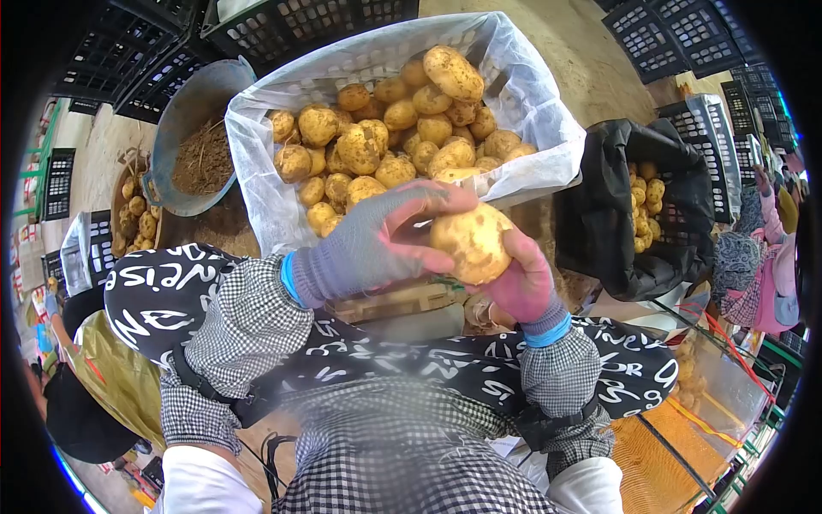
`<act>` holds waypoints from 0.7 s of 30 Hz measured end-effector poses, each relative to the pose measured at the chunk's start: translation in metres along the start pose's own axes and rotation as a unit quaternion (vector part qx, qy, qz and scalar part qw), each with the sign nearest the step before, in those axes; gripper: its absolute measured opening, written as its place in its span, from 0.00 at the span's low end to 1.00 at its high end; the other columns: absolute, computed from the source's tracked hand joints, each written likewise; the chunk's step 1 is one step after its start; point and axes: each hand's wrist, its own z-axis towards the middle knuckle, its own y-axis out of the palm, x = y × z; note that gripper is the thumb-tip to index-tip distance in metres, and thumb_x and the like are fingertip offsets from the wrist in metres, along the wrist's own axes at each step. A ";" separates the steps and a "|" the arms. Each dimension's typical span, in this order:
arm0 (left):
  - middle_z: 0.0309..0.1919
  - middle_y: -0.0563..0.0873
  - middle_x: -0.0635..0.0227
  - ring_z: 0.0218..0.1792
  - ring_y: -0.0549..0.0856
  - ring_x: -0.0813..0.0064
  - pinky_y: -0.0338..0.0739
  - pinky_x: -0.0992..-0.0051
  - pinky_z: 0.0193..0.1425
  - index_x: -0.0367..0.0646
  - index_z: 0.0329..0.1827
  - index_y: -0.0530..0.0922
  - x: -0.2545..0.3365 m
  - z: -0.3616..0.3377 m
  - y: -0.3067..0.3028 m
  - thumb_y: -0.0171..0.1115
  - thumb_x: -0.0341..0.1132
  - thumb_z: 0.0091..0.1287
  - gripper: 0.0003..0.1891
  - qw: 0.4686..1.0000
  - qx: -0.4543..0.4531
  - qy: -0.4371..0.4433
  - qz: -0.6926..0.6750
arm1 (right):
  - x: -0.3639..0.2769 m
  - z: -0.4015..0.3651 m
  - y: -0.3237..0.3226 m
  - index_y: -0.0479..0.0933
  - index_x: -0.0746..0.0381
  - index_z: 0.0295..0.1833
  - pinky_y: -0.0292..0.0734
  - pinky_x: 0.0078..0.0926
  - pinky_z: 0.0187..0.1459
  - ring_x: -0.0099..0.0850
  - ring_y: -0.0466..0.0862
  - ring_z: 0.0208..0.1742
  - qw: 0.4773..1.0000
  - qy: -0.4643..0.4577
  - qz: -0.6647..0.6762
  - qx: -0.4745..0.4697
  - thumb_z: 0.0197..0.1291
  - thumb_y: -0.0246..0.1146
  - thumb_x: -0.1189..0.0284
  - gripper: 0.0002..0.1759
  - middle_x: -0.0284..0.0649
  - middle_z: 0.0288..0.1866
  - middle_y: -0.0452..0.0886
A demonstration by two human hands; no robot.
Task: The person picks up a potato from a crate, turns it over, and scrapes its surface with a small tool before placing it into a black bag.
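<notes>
Between my two gloved hands, above the front edge of a lined crate, is a large yellow potato (pixel 471 243) with brown soil patches. My right hand (pixel 528 278), in a pink and grey glove, grips it from the right with the fingers closed round its edge. From the other side my left hand (pixel 381 236), in a grey and pink glove, holds the potato's left and top edge between thumb and fingers. Just beyond, many potatoes (pixel 396 170) lie heaped in the crate, which has a white cloth liner (pixel 541 116).
A bluish bucket (pixel 175 120) of soil stands left of the crate, near a basket of potatoes (pixel 137 218). On the right, a black-lined container (pixel 599 197) holds more potatoes. Black plastic crates (pixel 308 30) stand behind. Other people (pixel 766 257) are at the far right and left.
</notes>
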 end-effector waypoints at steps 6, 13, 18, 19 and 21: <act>0.64 0.76 0.61 0.64 0.76 0.71 0.71 0.71 0.70 0.37 0.61 0.79 -0.027 -0.006 -0.005 0.68 0.37 0.68 0.21 0.997 0.042 -0.055 0.032 | 0.003 -0.006 0.008 0.59 0.65 0.75 0.81 0.30 0.54 0.32 0.80 0.61 0.975 0.057 -0.198 0.082 0.68 0.62 0.56 0.38 0.43 0.64 0.74; 0.69 0.71 0.57 0.70 0.70 0.67 0.64 0.68 0.74 0.40 0.77 0.61 -0.021 -0.001 0.013 0.77 0.44 0.58 0.46 0.968 0.026 -0.052 0.244 | 0.011 0.003 -0.010 0.63 0.68 0.73 0.64 0.29 0.70 0.32 0.73 0.67 0.870 -0.172 -0.452 0.093 0.71 0.61 0.61 0.32 0.45 0.67 0.72; 0.72 0.69 0.57 0.73 0.67 0.66 0.60 0.66 0.77 0.39 0.76 0.62 -0.025 -0.003 0.013 0.77 0.43 0.57 0.46 0.990 0.026 -0.072 0.115 | 0.009 0.001 -0.010 0.72 0.67 0.67 0.65 0.30 0.69 0.34 0.73 0.68 0.847 -0.204 -0.483 0.088 0.65 0.61 0.77 0.25 0.45 0.66 0.75; 0.72 0.69 0.57 0.73 0.67 0.66 0.59 0.66 0.77 0.38 0.76 0.63 -0.028 -0.002 0.014 0.77 0.43 0.58 0.45 0.995 0.033 -0.067 0.065 | 0.008 0.001 -0.004 0.72 0.67 0.67 0.65 0.30 0.69 0.34 0.73 0.67 0.841 -0.198 -0.492 0.104 0.65 0.62 0.76 0.25 0.45 0.66 0.75; 0.72 0.69 0.58 0.73 0.67 0.65 0.59 0.65 0.78 0.39 0.75 0.64 -0.029 -0.002 0.013 0.76 0.43 0.58 0.43 0.997 0.040 -0.056 0.038 | 0.006 0.002 0.010 0.72 0.66 0.67 0.65 0.30 0.69 0.33 0.74 0.67 0.829 -0.185 -0.510 0.135 0.64 0.63 0.76 0.25 0.45 0.65 0.75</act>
